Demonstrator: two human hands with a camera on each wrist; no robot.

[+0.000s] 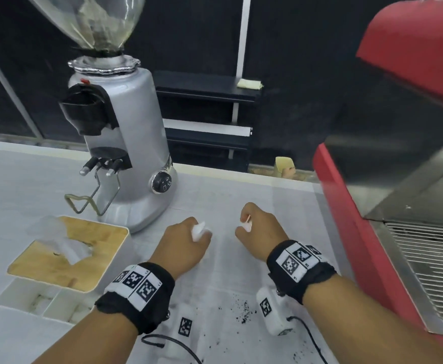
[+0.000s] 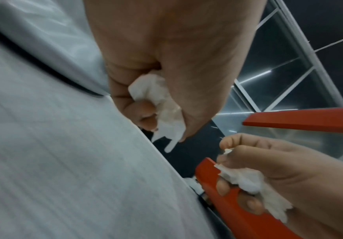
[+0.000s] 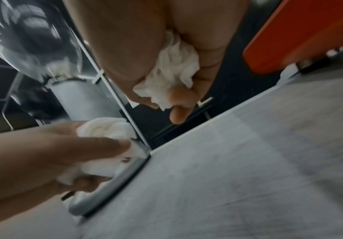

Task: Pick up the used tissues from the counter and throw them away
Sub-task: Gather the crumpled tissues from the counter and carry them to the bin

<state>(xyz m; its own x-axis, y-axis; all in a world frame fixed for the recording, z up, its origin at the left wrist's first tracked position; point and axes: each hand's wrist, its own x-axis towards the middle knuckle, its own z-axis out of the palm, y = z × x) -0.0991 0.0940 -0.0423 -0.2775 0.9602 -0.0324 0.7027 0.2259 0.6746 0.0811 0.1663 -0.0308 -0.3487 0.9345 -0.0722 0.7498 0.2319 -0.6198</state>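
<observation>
My left hand hovers over the grey counter, fingers curled round a crumpled white tissue. The left wrist view shows that tissue bunched in the fist, a tail hanging below the fingers. A short way to the right, my right hand grips a second crumpled tissue. In the right wrist view this tissue is squeezed between palm and curled fingers. The two fists are close together, not touching.
A silver coffee grinder stands behind my left hand. A tissue box with a wooden lid sits at the left. A red espresso machine with its drip grate fills the right. Dark coffee grounds speckle the counter near me.
</observation>
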